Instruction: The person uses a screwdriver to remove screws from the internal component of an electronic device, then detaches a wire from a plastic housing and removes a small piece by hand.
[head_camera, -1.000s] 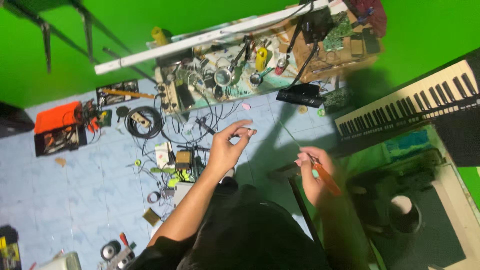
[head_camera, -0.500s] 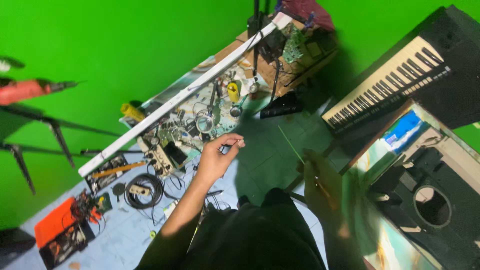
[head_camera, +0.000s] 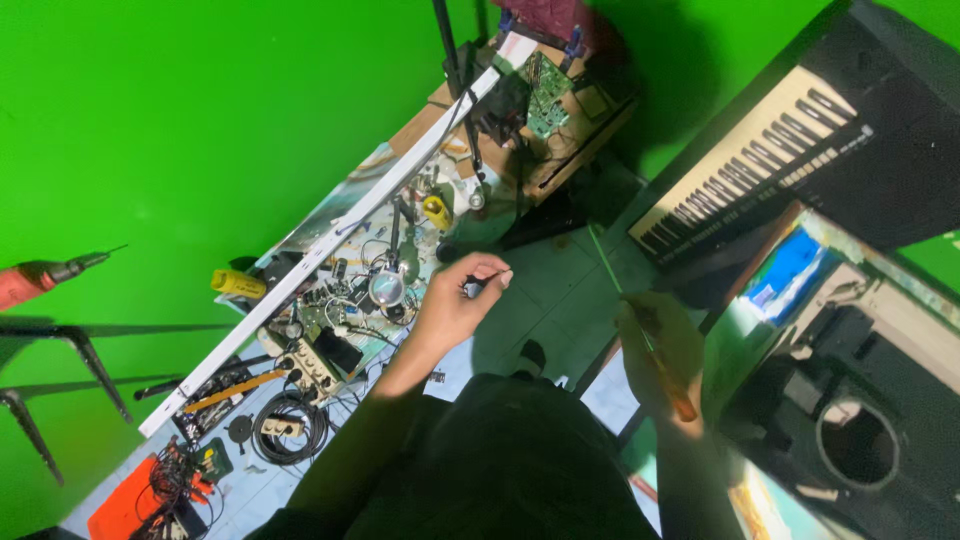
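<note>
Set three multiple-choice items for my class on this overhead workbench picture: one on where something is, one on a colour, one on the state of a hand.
1. Where is the keyboard relative to the person?
A. on the person's right
B. on the person's left
C. under the long white bar

2. What colour is the wall behind the cluttered floor?
A. grey
B. green
C. white

3. How is the left hand held?
A. flat on the floor
B. fingertips pinched on a small dark part
C. wrapped round the red drill

Answers:
1. A, the black and white keys lie beyond the right hand, which grips an orange-handled screwdriver.
2. B, the wall is bright green all over.
3. B, thumb and fingers meet on the small dark part, raised above the long white bar.
</note>
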